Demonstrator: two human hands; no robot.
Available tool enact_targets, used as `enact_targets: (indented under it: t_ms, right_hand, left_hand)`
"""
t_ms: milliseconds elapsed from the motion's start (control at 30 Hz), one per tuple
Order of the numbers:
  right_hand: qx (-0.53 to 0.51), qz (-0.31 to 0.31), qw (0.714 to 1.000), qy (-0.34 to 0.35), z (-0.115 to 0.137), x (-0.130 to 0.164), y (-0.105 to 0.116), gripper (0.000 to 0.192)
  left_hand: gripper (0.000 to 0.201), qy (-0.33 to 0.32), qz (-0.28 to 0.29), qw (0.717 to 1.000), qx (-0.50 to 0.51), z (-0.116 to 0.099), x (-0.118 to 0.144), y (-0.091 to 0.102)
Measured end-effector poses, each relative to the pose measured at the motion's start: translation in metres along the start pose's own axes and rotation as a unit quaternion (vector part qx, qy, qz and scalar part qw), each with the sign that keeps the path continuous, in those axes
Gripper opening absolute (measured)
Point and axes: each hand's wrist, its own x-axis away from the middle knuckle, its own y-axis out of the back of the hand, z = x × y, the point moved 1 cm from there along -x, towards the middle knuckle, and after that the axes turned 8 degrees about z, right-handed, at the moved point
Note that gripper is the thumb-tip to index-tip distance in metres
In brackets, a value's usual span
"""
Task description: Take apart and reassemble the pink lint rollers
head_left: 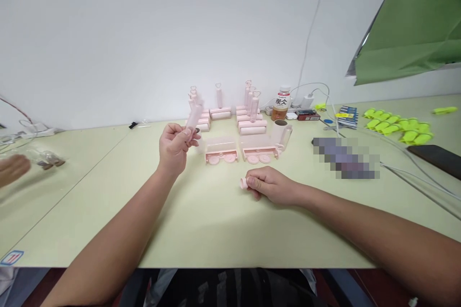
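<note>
Drink bottle (281,103) stands upright by the wall, our landmark for everything on this table (201,220), and both hands are busy on its near side! Left hand (178,146), well to the left of the bottle and nearer the wearer: thumb and fingertips are closed on the lower end of a translucent pale-pink tube (194,115), the other fingers loosely curled. That tube is up off the table, its top leaning towards the bottle's side. Right hand (270,184), nearer the wearer than the bottle and slightly left of it: thumb and forefinger pinch tight around a short pink cylinder (244,183), its open end facing left, the two held pieces well apart.

Between the hands and the bottle, look, two pink trays (221,159) sit side by side, each with a pair of round discs at the front. Just before the bottle stands a wide pale roll (278,135) with a dark top. Left of the bottle, slim pink tubes with loop tops (218,97) rise over stacked pink cases (252,130). Far right of the bottle, bright yellow-green pieces (396,124) lie in rows, and a dark flat object (437,159) rests nearer the wearer. And way out left of the bottle, a co-worker's hand (13,170), blurred, pokes into view!
</note>
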Motion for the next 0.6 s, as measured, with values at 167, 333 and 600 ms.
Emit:
enact_targets:
  t_ms: [167, 333, 600]
  right_hand:
    - [-0.004, 0.008, 1.0, 0.003, -0.001, -0.001, 0.0, 0.047]
    - [0.0, 0.011, 1.0, 0.0, 0.001, -0.002, 0.0, 0.044]
    - [0.067, -0.006, 0.998, -0.014, -0.002, -0.001, -0.002, 0.044]
  left_hand:
    - [0.041, 0.043, 0.028, 0.995, -0.085, 0.004, -0.005, 0.003]
    - [0.025, 0.126, 0.089, 0.912, -0.381, 0.004, -0.008, 0.021]
    - [0.021, 0.222, 0.176, 0.777, -0.561, 0.026, -0.011, 0.038]
